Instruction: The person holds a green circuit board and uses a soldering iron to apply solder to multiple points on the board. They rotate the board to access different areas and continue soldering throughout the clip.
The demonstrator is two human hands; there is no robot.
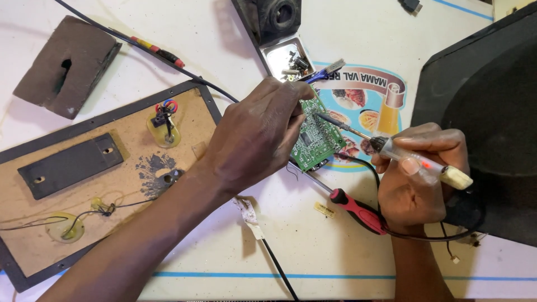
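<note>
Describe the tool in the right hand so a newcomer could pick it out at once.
Start at the green circuit board in the middle of the white table, steadied by the left hand. The right hand holds a soldering iron with its thin tip on the board. Unlike the red-handled screwdriver lying below, its handle is clear with a cream end.

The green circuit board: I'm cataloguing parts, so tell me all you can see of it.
The green circuit board is small and rectangular, studded with tiny components and a dark chip. It sits tilted on the white table, its left side hidden under the left hand, which steadies it. The soldering iron held in the right hand touches its top.
</note>
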